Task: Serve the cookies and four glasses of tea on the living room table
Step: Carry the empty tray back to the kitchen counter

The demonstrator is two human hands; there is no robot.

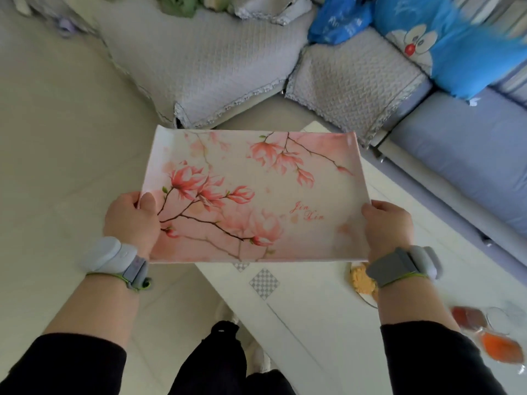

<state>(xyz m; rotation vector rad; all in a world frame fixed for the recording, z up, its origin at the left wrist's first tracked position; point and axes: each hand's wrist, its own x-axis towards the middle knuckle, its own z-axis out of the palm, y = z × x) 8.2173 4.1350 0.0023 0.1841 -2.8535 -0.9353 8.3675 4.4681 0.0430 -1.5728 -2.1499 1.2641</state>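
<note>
Home living room. Landmark: the white low table (328,323) before you. Beyond its far edge, a lavender sofa (462,155) with quilted grey covers (350,89); on that sofa, a blue cartoon cushion (445,44). Pale tiled floor (57,138) lies left of the table.

Tray (285,178): smooth hard surface, looks like plastic or melamine, printed with pink blossoms, soft sheen.
Table (285,323): white, smooth and glossy, with a grey checked diamond inlay.
Floor (57,138): pale, smooth, slightly reflective tiles.
Sofa covers (199,61): grey quilted cloth, matt, with a lace-like trim along the edges.
Sofa seat (470,166): blue-grey woven cloth, matt and even.
Cushion (456,52): bright blue printed cloth, soft, at upper right of the frame.
Bag (339,21): blue thin plastic, crinkled and shiny.
Wristbands (399,266): grey woven strap with smooth matt plastic housings.
Sleeves (71,366): black matt knit cloth.
Glasses (497,320): clear glass, blurred, at lower right.
</note>
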